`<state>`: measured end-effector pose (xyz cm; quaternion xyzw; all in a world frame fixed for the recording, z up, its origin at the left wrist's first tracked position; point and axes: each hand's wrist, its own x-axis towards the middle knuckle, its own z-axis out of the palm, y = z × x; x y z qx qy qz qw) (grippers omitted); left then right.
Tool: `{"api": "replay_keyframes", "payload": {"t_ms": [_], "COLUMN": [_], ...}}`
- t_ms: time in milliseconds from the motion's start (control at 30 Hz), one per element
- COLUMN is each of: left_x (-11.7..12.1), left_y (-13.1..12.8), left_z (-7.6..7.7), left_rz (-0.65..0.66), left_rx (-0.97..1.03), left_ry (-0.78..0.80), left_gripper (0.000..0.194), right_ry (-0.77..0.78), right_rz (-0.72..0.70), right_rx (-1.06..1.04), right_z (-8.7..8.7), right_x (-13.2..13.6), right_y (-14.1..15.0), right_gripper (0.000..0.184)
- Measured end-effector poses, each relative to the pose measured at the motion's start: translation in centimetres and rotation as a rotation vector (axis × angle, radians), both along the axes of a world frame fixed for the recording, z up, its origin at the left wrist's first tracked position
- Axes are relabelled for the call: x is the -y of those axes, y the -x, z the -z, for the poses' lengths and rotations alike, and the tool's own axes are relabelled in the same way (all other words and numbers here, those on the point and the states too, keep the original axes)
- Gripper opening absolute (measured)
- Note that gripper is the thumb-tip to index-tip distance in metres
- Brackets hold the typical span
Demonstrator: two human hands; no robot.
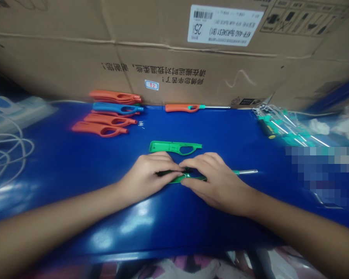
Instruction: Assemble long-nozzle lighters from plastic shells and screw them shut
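Both my hands press together on a green lighter body (pixel 192 178) lying on the blue table (pixel 75 166). My left hand (pixel 151 172) curls its fingers over the left part of it. My right hand (pixel 213 180) covers the right part, fingers closed on it. A thin metal nozzle tube (pixel 247 171) sticks out to the right from under my right hand. Just beyond my hands lies a separate green handle shell (pixel 176 147), untouched.
Several orange handle shells (pixel 100 129) and a blue one (pixel 118 108) lie at the back left. An assembled orange lighter (pixel 192 107) rests against the cardboard box (pixel 174 50). A pile of metal-tube parts (pixel 285 126) is at the right, white cables (pixel 6 151) at the left.
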<state>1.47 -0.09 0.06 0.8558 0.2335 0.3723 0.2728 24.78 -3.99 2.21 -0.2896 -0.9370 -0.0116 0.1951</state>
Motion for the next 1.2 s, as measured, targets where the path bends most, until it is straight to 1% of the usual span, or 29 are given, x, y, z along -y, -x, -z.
{"api": "replay_keyframes", "payload": {"t_ms": [133,267,400,600,767,833,967,1100,1200], "left_x": [0.0,0.0,0.0,-0.3,-0.5,-0.5,-0.4,-0.5,-0.5], "left_y": [0.0,0.0,0.0,0.2,0.4,0.4,0.4,0.5,0.5], "left_z": [0.1,0.1,-0.1,-0.3,-0.4,-0.4,-0.4,-0.4,-0.4], "left_rz": [0.006,0.008,0.002,-0.012,-0.020,-0.022,-0.025,-0.032,-0.034], "left_rx": [0.002,-0.005,-0.013,-0.021,-0.037,-0.038,-0.040,-0.049,-0.049], "left_ry": [-0.002,0.003,0.000,-0.050,-0.058,-0.055,-0.056,-0.046,-0.044], "left_gripper": [0.011,0.012,0.013,0.012,0.013,0.013,0.012,0.012,0.013], "right_ry": [-0.010,0.019,0.048,0.171,0.320,0.354,0.375,0.407,0.497], "right_rz": [0.002,0.009,-0.019,-0.146,-0.110,-0.103,-0.173,-0.225,-0.258], "right_rx": [-0.050,-0.081,-0.112,-0.075,-0.239,-0.265,-0.287,-0.347,-0.335], "right_z": [-0.1,0.2,0.3,-0.4,-0.5,-0.5,-0.6,-1.1,-1.6], "right_x": [-0.1,-0.1,-0.1,-0.2,-0.4,-0.5,-0.3,-0.2,-0.3], "right_y": [0.0,0.0,-0.2,-1.1,-1.6,-1.6,-1.6,-1.9,-2.3], "right_gripper": [0.018,0.013,0.010,0.012,0.006,0.005,0.008,0.012,0.014]}}
